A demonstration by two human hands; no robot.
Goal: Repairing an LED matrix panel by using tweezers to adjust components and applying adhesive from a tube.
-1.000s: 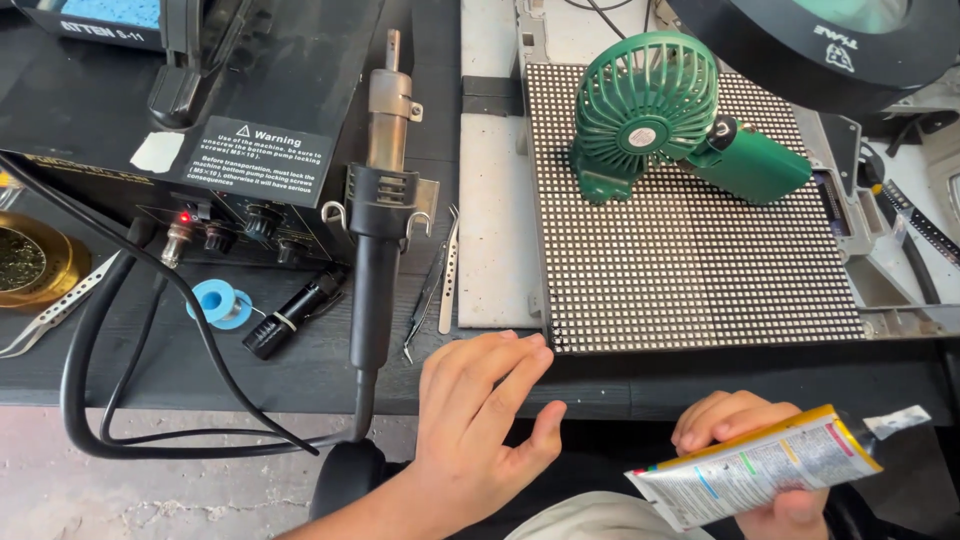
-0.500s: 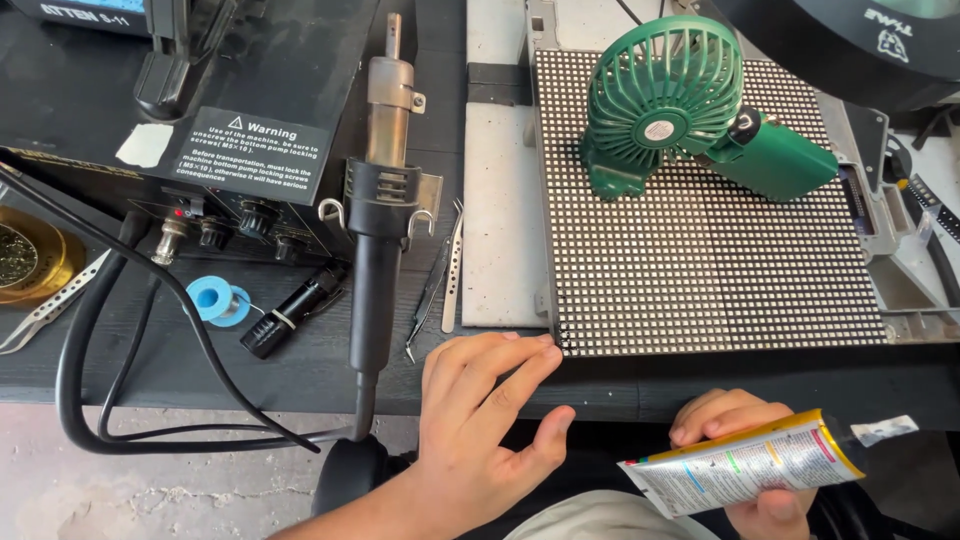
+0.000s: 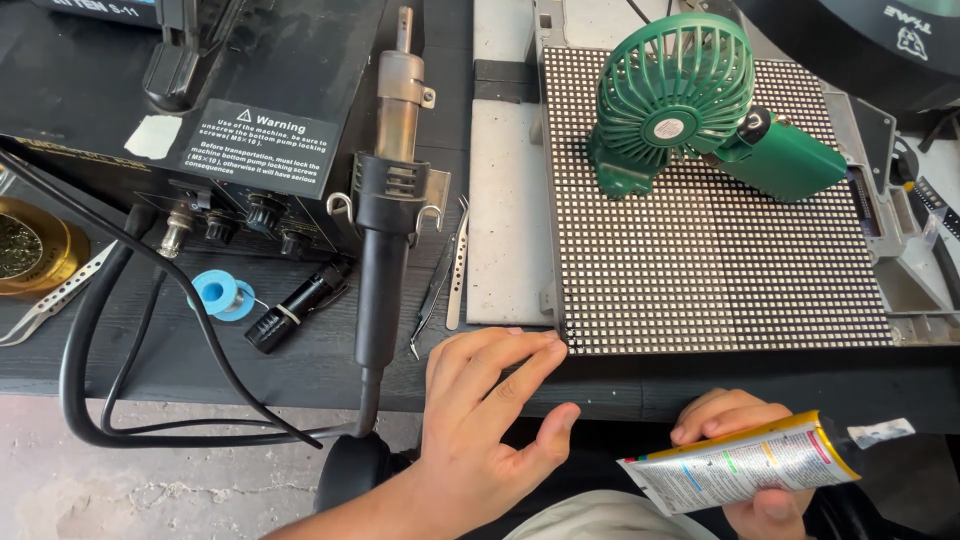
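Wide dotted panel laid flat across the bench, a green fan standing on its far part, likely for cooling. Left hand flat with fingers together, fingertips touching the panel's near left corner, apparently steadying it. Right hand below the bench edge, fingers closed around a crimped tube, capped nozzle pointing right.

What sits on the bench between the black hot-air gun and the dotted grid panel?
In the head view, tweezers and a pale grey plate lie between the hot-air gun and the grid panel.
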